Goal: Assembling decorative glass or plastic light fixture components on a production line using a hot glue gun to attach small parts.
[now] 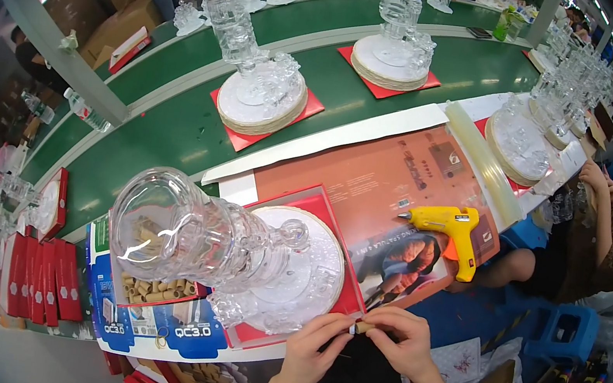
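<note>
At the table's near edge, my left hand and my right hand meet, fingertips pinched round a short tan tube with a whitish end. Just beyond my left hand stands a clear glass vessel on a round white base with a pale rim. Small clear ornaments cluster on that base, which sits in an open red box. A yellow glue gun lies on its side, beyond my right hand, on a brown printed cardboard sheet.
Left of the vessel, a box holds many short tan tubes. Similar glass pieces on round bases stand on red boxes along the green conveyor. Upright red boxes are at left. A person sits at right near a blue stool.
</note>
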A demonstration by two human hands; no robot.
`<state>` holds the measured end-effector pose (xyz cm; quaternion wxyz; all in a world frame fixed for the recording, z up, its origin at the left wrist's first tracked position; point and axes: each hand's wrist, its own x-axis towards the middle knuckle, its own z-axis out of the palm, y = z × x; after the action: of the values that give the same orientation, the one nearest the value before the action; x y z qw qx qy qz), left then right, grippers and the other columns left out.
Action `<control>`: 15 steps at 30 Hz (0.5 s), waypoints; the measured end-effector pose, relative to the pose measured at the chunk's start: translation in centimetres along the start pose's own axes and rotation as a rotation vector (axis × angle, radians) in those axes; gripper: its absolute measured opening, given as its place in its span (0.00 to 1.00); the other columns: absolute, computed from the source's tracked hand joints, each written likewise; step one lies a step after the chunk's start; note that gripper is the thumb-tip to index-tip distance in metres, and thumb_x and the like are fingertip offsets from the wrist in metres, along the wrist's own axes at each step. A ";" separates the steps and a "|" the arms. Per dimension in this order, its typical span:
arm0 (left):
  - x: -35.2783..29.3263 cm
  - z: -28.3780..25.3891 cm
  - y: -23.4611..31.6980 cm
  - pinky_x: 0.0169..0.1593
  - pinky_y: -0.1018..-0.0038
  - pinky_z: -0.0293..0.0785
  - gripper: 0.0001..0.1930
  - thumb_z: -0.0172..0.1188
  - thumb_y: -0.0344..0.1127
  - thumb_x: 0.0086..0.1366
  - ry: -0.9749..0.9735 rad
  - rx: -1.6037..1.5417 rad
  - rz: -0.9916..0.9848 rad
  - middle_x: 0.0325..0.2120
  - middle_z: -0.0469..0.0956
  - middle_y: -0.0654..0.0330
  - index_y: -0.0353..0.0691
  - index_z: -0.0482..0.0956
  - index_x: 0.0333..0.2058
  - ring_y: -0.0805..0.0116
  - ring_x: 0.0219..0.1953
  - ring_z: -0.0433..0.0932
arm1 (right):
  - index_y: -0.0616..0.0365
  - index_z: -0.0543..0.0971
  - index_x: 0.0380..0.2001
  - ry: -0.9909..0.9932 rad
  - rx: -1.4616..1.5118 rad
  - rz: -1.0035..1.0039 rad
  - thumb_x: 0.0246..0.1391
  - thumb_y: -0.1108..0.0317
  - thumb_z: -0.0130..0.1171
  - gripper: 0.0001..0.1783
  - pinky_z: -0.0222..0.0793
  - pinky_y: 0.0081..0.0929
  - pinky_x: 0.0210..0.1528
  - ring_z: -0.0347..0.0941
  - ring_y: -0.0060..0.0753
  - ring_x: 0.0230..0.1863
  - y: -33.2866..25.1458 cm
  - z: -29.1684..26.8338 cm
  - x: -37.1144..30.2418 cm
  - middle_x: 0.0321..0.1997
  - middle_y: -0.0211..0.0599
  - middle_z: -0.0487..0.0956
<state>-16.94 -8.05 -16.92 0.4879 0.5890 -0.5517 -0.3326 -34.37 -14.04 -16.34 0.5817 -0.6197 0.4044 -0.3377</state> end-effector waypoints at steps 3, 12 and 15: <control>0.0 -0.1 0.0 0.42 0.75 0.77 0.15 0.65 0.19 0.52 0.003 -0.008 -0.001 0.39 0.79 0.53 0.34 0.81 0.40 0.63 0.38 0.81 | 0.63 0.81 0.38 0.012 -0.082 -0.026 0.47 0.80 0.62 0.12 0.75 0.22 0.41 0.79 0.30 0.40 -0.5 0.0 0.1 0.40 0.41 0.81; 0.2 0.0 0.1 0.41 0.75 0.77 0.14 0.65 0.19 0.52 0.004 -0.001 0.008 0.39 0.79 0.53 0.33 0.80 0.40 0.64 0.37 0.81 | 0.64 0.81 0.35 0.064 -0.212 -0.146 0.46 0.81 0.62 0.10 0.74 0.20 0.38 0.79 0.30 0.36 -0.9 0.4 0.3 0.38 0.41 0.81; 0.3 0.0 0.1 0.40 0.75 0.77 0.14 0.65 0.19 0.52 0.001 -0.003 -0.006 0.38 0.79 0.53 0.33 0.80 0.40 0.64 0.37 0.81 | 0.63 0.81 0.36 0.058 -0.230 -0.140 0.46 0.80 0.63 0.11 0.74 0.23 0.41 0.79 0.34 0.38 -1.0 0.3 0.3 0.39 0.42 0.81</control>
<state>-16.94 -8.30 -16.77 0.4882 0.5901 -0.5493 -0.3343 -33.91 -14.15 -15.40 0.4697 -0.6990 0.4130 -0.3468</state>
